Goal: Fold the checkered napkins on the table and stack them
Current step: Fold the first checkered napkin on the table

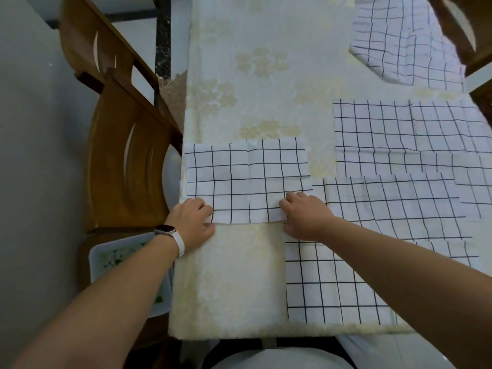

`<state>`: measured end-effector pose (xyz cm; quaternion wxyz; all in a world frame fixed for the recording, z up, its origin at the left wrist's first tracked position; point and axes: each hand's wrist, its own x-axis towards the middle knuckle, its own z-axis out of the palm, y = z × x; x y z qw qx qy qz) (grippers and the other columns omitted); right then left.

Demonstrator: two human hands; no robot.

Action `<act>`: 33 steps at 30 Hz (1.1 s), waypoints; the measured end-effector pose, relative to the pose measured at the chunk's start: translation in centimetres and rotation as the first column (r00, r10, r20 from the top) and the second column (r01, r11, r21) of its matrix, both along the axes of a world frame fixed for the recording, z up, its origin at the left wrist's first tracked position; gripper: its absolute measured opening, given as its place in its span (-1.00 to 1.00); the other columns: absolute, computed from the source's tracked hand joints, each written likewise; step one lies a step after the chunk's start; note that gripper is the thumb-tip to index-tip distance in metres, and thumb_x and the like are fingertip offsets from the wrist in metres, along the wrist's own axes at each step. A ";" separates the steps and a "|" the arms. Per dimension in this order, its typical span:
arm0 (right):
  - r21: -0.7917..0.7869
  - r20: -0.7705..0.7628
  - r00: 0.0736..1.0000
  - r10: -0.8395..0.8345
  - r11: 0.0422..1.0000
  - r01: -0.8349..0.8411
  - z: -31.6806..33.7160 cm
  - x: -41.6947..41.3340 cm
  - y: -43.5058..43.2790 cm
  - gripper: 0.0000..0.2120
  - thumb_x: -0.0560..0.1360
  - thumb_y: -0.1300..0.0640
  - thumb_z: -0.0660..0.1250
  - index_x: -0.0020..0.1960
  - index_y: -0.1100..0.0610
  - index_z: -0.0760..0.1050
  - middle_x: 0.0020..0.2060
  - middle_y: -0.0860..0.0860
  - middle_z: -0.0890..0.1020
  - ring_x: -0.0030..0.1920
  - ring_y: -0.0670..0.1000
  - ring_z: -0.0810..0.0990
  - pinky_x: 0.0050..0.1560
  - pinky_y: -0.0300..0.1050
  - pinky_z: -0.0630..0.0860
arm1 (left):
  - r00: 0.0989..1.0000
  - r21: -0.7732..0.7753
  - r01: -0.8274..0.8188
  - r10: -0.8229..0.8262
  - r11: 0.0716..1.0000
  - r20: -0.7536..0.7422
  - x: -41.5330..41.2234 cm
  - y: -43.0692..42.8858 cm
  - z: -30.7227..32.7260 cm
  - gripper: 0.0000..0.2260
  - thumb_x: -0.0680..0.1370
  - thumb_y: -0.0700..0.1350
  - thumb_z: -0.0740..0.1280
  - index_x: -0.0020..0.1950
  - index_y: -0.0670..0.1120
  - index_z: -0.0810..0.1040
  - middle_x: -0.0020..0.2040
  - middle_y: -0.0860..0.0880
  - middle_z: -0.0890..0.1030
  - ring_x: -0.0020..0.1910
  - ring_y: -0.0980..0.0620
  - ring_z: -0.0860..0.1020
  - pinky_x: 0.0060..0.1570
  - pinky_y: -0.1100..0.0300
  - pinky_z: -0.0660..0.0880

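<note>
A white napkin with a black grid (pixel 247 179) lies folded flat near the table's left edge. My left hand (pixel 193 218) pinches its near left corner. My right hand (pixel 303 215) pinches its near right corner, fingers curled over the edge. Several more checkered napkins lie spread to the right: one under my right forearm (pixel 332 283), one beside it (pixel 394 206), one farther back (pixel 378 134). A rumpled napkin (pixel 399 41) lies at the far right.
The table wears a cream floral cloth (pixel 253 75). Two wooden chairs (pixel 125 155) stand along its left side, and another chair (pixel 474 30) at the far right. A white tray (pixel 119 259) sits on the near left chair. A white stool (pixel 279 359) is below the front edge.
</note>
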<state>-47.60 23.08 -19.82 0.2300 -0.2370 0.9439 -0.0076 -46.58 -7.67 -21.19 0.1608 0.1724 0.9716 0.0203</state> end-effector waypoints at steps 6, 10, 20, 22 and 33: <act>-0.030 0.036 0.998 -0.055 0.998 0.056 2.7 -2.3 -0.6 -0.65 0.51 -0.07 0.20 0.21 0.10 0.43 0.07 0.06 0.49 0.07 0.10 0.48 -0.06 -0.05 0.42 | 0.999 0.073 -0.020 0.017 0.997 0.040 -2.8 1.2 2.3 -0.65 0.53 0.17 0.23 0.17 -0.01 0.54 0.09 0.01 0.53 0.08 -0.01 0.48 0.04 0.08 0.46; -0.077 0.000 0.990 -0.138 0.988 0.137 3.9 -5.1 -1.1 -0.69 0.53 0.00 0.20 0.20 0.12 0.45 0.09 0.07 0.51 0.07 0.13 0.50 -0.06 -0.01 0.46 | 0.998 0.119 -0.054 0.056 0.991 -0.009 -6.5 2.7 3.6 -0.75 0.56 0.04 0.22 0.14 -0.03 0.54 0.06 -0.01 0.54 0.06 -0.03 0.49 0.02 0.07 0.44; -0.109 -0.059 0.962 -0.267 0.960 0.259 3.3 -13.7 -1.5 -0.70 0.54 0.15 0.17 0.26 0.15 0.41 0.14 0.09 0.46 0.14 0.15 0.43 -0.08 -0.04 0.38 | 0.997 -0.052 0.007 -0.011 0.999 -0.070 -15.7 4.1 4.0 -0.76 0.61 -0.04 0.12 0.18 -0.05 0.50 0.08 -0.05 0.51 0.02 -0.08 0.49 -0.06 0.03 0.43; -0.115 -0.081 0.956 -0.281 0.956 0.271 2.6 -15.2 -1.6 -0.69 0.53 0.15 0.18 0.26 0.16 0.40 0.15 0.10 0.46 0.13 0.15 0.42 -0.08 -0.05 0.38 | 0.999 -0.047 -0.008 0.006 0.999 -0.049 -17.1 4.2 3.4 -0.74 0.63 -0.03 0.09 0.21 -0.05 0.47 0.12 -0.06 0.50 0.05 -0.09 0.48 -0.03 0.02 0.42; -0.051 -0.014 0.976 -0.218 0.975 0.217 -0.6 -19.1 -1.5 -0.75 0.50 0.08 0.22 0.12 0.14 0.48 0.05 0.10 0.50 0.05 0.18 0.48 -0.03 -0.03 0.38 | 0.992 -0.047 -0.019 0.025 0.999 0.126 -20.0 1.8 0.3 -0.79 0.59 0.08 0.13 0.09 0.00 0.44 0.03 -0.01 0.47 -0.01 -0.06 0.47 0.01 0.01 0.42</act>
